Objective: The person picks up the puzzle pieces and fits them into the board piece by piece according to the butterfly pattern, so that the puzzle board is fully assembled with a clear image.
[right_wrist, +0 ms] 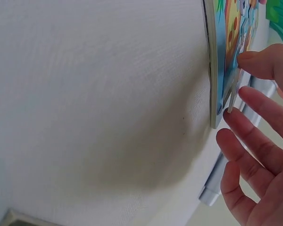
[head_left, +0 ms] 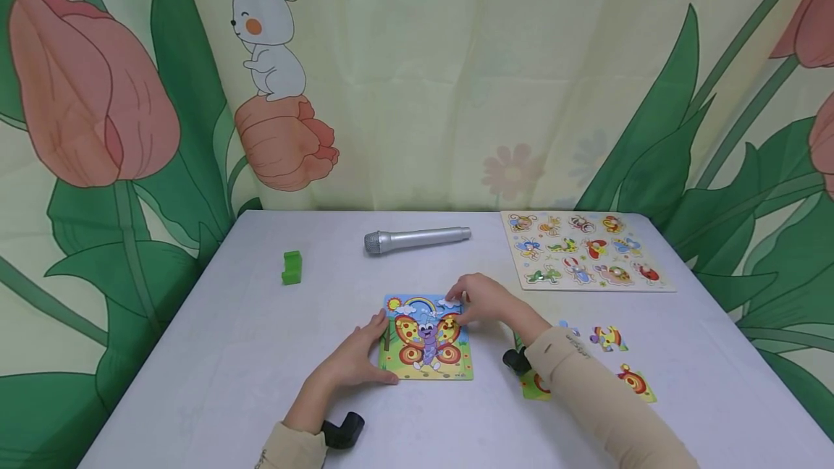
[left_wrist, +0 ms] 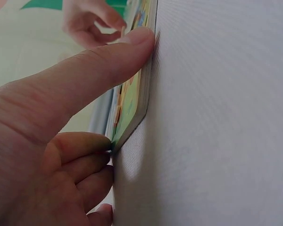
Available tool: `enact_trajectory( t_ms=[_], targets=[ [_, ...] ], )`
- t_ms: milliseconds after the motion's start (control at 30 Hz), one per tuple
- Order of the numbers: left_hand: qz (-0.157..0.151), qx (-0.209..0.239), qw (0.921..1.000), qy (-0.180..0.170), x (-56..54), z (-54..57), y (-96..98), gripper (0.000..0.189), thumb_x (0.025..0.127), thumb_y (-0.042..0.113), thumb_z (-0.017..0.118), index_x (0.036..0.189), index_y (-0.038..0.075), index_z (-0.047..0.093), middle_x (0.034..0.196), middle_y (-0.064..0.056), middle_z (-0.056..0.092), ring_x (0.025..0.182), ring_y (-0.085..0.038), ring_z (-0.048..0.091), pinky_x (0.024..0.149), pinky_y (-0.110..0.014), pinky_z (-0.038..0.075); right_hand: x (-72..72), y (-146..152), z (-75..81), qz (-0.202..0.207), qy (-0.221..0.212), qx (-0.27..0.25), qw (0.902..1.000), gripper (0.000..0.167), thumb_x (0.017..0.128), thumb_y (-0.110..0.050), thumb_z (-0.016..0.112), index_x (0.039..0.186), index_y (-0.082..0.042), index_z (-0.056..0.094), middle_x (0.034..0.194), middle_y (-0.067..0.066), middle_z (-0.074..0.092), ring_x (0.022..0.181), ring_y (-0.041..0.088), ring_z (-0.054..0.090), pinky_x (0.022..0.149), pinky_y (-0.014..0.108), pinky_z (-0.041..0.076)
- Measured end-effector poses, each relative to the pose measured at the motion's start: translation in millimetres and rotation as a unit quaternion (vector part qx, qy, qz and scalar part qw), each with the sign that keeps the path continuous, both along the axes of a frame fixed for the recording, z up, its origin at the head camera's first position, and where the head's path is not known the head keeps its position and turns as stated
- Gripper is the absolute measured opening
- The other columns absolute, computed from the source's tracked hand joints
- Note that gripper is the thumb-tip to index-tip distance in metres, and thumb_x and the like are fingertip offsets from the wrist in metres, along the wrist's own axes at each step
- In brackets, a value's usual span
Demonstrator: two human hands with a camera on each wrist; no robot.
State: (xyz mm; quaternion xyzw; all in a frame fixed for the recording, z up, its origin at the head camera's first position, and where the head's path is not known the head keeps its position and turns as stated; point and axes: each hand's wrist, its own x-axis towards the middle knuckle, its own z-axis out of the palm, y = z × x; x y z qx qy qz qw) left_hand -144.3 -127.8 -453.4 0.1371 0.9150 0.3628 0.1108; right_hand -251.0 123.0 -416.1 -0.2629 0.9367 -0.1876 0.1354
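Note:
A square butterfly jigsaw puzzle (head_left: 456,373) lies on the table in front of the person. At its near left corner my left hand (head_left: 352,357) holds the board, thumb along the front edge and fingers against the left edge. My right hand (head_left: 485,299) is over the far right corner. Between its thumb and fingertips it pinches a thin puzzle piece (right_wrist: 234,89), tilted up from the board in the right wrist view. Loose pieces lie to the right: a yellow and red one (head_left: 609,339), a red spiral one (head_left: 637,382) and another (head_left: 536,386) partly under the right sleeve.
Behind the puzzle lies a silver microphone (head_left: 420,239). A green block (head_left: 292,268) sits at the back left. An insect picture board (head_left: 661,285) lies at the back right. A printed curtain (head_left: 417,93) hangs behind the table (head_left: 195,382).

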Motion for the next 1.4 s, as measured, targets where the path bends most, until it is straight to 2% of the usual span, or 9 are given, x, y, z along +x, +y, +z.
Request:
enact_trajectory(
  t_ms=[233,533,733,1133,1400],
  targets=[
    [-0.006,0.001,1.0000,0.003,-0.6,0.2,-0.4,0.100,0.063,0.033,0.083,0.139,-0.004,0.031,0.150,-0.016,0.018,0.136,-0.032,0.017,0.109,-0.051,0.015,-0.1,-4.3,-0.4,0.010,0.005,0.013,0.9998,0.029,0.068,-0.020,0.080,0.096,-0.016,0.071,0.084,-0.005,0.058,0.077,0.011,0.050,0.069,0.027,0.045],
    [0.002,-0.001,1.0000,-0.005,0.9,2.5,1.3,0.099,0.063,0.033,0.083,0.140,-0.003,0.031,0.150,-0.015,0.019,0.137,-0.032,0.016,0.109,-0.052,0.015,2.9,-7.5,0.5,0.010,0.017,0.031,0.9993,0.028,0.067,-0.019,0.081,0.094,-0.016,0.072,0.085,-0.005,0.056,0.077,0.011,0.050,0.070,0.028,0.046],
    [0.003,0.001,1.0000,-0.006,1.6,3.6,1.8,0.099,0.063,0.033,0.083,0.139,-0.004,0.031,0.150,-0.016,0.019,0.137,-0.032,0.016,0.109,-0.051,0.015,1.8,-7.5,-0.5,0.015,0.014,0.035,0.9992,0.028,0.070,-0.020,0.080,0.097,-0.016,0.072,0.085,-0.005,0.056,0.080,0.012,0.052,0.071,0.028,0.046],
    [-0.004,0.008,1.0000,0.000,1.0,2.8,-0.4,0.099,0.063,0.031,0.083,0.139,-0.005,0.031,0.149,-0.016,0.019,0.136,-0.033,0.016,0.109,-0.052,0.014,1.7,-6.0,-0.5,0.008,-0.012,0.002,0.9999,0.029,0.072,-0.017,0.078,0.100,-0.013,0.071,0.084,-0.002,0.056,0.075,0.013,0.050,0.068,0.027,0.045],
    [-0.007,0.008,0.9999,0.000,0.9,1.7,-0.4,0.099,0.063,0.032,0.083,0.139,-0.004,0.031,0.149,-0.016,0.019,0.136,-0.032,0.016,0.109,-0.052,0.015,1.6,2.2,-2.2,0.003,-0.012,-0.044,0.9989,0.034,0.071,-0.018,0.079,0.103,-0.011,0.070,0.086,-0.001,0.058,0.076,0.015,0.051,0.067,0.027,0.045]
  ],
)
